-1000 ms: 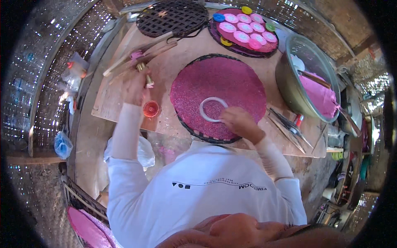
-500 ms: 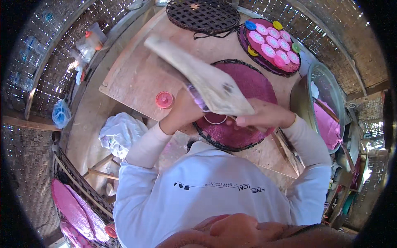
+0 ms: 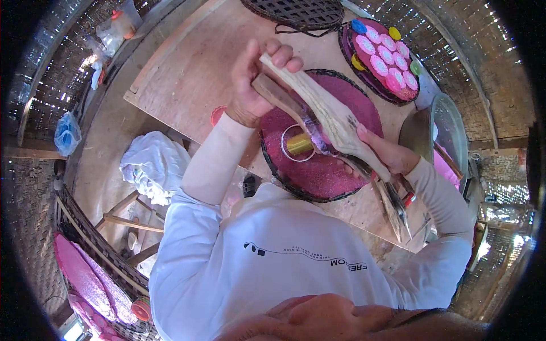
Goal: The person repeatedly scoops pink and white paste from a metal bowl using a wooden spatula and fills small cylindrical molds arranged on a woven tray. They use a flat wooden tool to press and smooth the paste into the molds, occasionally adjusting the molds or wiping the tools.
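Two hands (image 3: 250,91) (image 3: 392,153) on two bars (image 3: 323,105) (image 3: 278,94); one ring (image 3: 282,142).

The left hand (image 3: 250,85) wraps the slightly parted ends of a two-armed wooden tool (image 3: 327,108), while the right hand (image 3: 391,152) grasps its other end. A brass-coloured cylinder (image 3: 298,144) on the tool stands before a white ring (image 3: 282,146) on a round pink tray (image 3: 364,111) at the table's (image 3: 187,68) near edge; contact cannot be told. Toward the far edge sit a dark lattice tray (image 3: 298,12) and pink discs (image 3: 385,55); a large basin (image 3: 418,132) stands at the right end.
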`<act>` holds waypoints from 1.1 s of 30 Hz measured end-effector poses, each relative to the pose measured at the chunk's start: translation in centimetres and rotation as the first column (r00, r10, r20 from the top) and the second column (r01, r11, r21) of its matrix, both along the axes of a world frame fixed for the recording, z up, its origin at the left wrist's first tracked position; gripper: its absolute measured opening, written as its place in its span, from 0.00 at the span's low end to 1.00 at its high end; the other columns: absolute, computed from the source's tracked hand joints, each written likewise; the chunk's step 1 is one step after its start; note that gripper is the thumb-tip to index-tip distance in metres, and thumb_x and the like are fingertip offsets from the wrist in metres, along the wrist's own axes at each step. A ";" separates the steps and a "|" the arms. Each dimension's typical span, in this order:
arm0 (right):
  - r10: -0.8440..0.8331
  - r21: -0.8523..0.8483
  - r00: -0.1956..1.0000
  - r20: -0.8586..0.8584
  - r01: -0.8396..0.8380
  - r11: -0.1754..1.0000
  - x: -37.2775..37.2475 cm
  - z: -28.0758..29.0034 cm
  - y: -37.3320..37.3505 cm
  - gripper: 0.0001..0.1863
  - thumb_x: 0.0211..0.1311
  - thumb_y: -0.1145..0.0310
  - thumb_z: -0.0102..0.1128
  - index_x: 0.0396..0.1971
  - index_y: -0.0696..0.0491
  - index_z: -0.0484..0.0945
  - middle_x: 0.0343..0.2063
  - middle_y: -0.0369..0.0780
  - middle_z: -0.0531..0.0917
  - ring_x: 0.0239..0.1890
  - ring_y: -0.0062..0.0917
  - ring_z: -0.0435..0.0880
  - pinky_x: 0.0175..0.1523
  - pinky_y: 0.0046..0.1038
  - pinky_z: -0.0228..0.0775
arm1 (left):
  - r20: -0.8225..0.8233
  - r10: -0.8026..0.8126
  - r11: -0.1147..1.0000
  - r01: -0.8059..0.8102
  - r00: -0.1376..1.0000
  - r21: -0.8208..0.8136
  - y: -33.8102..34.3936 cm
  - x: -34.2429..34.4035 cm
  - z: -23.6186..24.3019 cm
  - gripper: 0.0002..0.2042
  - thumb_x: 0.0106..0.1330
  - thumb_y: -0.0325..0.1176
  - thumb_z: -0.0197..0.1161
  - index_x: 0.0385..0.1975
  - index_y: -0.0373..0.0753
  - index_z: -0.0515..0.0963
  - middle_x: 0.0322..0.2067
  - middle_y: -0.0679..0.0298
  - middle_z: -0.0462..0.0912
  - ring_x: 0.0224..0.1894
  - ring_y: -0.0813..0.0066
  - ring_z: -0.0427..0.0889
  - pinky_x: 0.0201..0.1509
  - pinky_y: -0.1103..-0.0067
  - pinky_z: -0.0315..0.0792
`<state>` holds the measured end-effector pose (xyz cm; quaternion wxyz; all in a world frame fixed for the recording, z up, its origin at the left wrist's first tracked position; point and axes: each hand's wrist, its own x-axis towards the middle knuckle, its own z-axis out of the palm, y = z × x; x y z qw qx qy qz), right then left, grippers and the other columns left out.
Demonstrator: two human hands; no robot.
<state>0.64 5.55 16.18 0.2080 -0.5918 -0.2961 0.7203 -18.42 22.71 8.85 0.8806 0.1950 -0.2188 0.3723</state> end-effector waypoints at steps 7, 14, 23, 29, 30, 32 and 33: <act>0.243 0.047 0.925 0.291 -0.268 0.962 0.9 -4.8 0.8 0.34 0.60 0.37 0.37 0.33 0.56 0.75 0.18 0.35 0.75 0.20 0.16 0.73 0.24 0.19 0.65 | -0.059 0.025 0.980 -0.036 0.998 -0.197 0.1 -0.8 -4.1 0.15 0.64 0.43 0.49 0.17 0.44 0.63 0.14 0.69 0.64 0.22 0.74 0.63 0.32 0.78 0.63; 0.257 0.027 0.859 0.443 -0.300 0.954 0.2 -5.8 1.1 0.38 0.56 0.32 0.38 0.27 0.59 0.76 0.16 0.37 0.74 0.17 0.18 0.73 0.20 0.22 0.63 | -0.112 0.088 0.969 -0.111 0.990 -0.220 0.3 -1.5 -5.1 0.15 0.63 0.42 0.49 0.16 0.45 0.63 0.13 0.69 0.64 0.20 0.75 0.63 0.29 0.78 0.63; 0.177 0.005 0.894 0.412 -0.196 0.981 0.6 -4.2 0.2 0.40 0.54 0.31 0.40 0.24 0.59 0.77 0.12 0.37 0.72 0.14 0.21 0.72 0.18 0.24 0.64 | -0.195 0.135 0.892 -0.205 0.972 -0.403 -2.0 -0.2 -6.1 0.14 0.63 0.38 0.51 0.16 0.48 0.60 0.13 0.72 0.59 0.20 0.77 0.60 0.29 0.80 0.61; 0.203 -0.053 0.779 0.593 -0.213 0.976 1.8 -3.2 0.6 0.42 0.48 0.28 0.44 0.23 0.61 0.77 0.13 0.40 0.74 0.16 0.22 0.75 0.20 0.26 0.65 | -0.173 0.075 0.903 -0.141 0.982 -0.406 -1.9 1.2 -6.1 0.15 0.63 0.39 0.51 0.13 0.49 0.59 0.12 0.73 0.59 0.20 0.79 0.60 0.29 0.80 0.61; 0.187 -0.026 0.717 0.672 -0.230 0.973 1.8 -3.2 0.7 0.43 0.47 0.27 0.44 0.22 0.62 0.77 0.13 0.40 0.75 0.15 0.23 0.75 0.20 0.28 0.65 | -0.161 0.083 0.905 -0.142 0.984 -0.400 -1.6 1.2 -6.3 0.16 0.63 0.39 0.51 0.13 0.48 0.59 0.11 0.73 0.60 0.19 0.78 0.61 0.28 0.80 0.62; 0.137 0.035 0.605 0.785 -0.264 0.964 1.5 -3.6 0.9 0.44 0.46 0.27 0.45 0.19 0.63 0.77 0.12 0.42 0.75 0.14 0.25 0.74 0.20 0.31 0.64 | -0.138 0.098 0.911 -0.145 0.986 -0.387 -0.7 1.0 -6.7 0.16 0.62 0.40 0.50 0.13 0.48 0.59 0.11 0.71 0.60 0.18 0.76 0.61 0.27 0.79 0.63; 0.105 0.066 0.557 0.824 -0.280 0.958 1.4 -3.8 1.0 0.44 0.45 0.26 0.45 0.17 0.63 0.77 0.11 0.42 0.74 0.14 0.26 0.74 0.20 0.33 0.64 | -0.137 0.107 0.913 -0.152 0.985 -0.378 -0.4 0.8 -6.8 0.16 0.62 0.40 0.50 0.13 0.48 0.59 0.11 0.71 0.60 0.18 0.75 0.61 0.27 0.79 0.63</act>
